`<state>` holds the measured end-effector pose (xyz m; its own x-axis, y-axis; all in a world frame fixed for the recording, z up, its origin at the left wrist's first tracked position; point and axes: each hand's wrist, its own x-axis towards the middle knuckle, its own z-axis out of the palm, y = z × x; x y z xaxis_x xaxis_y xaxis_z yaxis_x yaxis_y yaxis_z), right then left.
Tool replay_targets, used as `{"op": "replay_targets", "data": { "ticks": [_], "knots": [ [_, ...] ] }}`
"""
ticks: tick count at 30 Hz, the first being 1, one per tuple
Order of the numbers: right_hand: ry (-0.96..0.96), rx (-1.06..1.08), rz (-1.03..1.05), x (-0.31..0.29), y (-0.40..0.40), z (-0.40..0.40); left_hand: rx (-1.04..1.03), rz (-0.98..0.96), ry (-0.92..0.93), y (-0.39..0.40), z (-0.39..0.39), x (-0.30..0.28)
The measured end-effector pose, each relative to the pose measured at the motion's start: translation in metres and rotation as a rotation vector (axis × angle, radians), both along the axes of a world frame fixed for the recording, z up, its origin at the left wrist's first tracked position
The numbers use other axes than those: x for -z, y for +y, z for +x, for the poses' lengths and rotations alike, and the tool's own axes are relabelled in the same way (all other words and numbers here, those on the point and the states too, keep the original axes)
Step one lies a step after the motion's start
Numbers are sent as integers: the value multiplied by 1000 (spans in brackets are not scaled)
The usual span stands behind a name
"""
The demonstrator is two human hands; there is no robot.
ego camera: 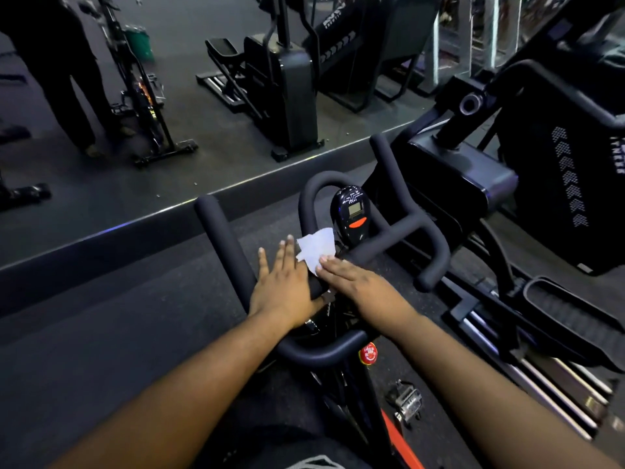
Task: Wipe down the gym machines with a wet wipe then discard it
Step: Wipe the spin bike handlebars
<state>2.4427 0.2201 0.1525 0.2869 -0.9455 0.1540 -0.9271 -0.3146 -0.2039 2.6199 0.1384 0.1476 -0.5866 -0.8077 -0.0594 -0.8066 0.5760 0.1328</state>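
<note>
Both forearms reach forward from the bottom edge toward the handlebar of an exercise bike.

At far left, in a wall mirror, a person's dark-trousered legs stand beside another bike, with a green bin behind it. Below the mirror runs dark rubber flooring.

The left hand lies flat on the padded middle bar, fingers straight and slightly spread, gripping nothing. Just right of its fingertips, the white wet wipe is draped over the bar, partly crumpled, its top corner touching the base of the bike's small black console with its grey screen and orange button.

The right hand also lies flat, fingers straight and pointing left, pressing the wipe's lower edge against the bar. Nearer the person, a red knob sits on the frame below the curved rear bar, and a metal pedal shows lower down beside an orange frame tube.

At right stands a large black elliptical machine with white arrow markings, its rails stretching toward the lower right corner.
</note>
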Motion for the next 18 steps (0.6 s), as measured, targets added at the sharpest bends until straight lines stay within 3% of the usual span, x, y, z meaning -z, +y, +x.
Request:
{"op": "replay_targets", "data": {
  "ticks": [5, 9, 13, 18],
  "knots": [
    [233, 15, -77, -2, 9, -45, -12, -32, 18, 6, 3, -3],
    [266, 216, -148, -3, 20, -61, -15, -41, 16, 7, 4, -3],
    [11, 483, -32, -2, 14, -64, -19, -58, -20, 7, 3, 0],
    [-280, 391, 5, 12, 7, -30, -21, -105, -2, 7, 1, 6]
  ]
}}
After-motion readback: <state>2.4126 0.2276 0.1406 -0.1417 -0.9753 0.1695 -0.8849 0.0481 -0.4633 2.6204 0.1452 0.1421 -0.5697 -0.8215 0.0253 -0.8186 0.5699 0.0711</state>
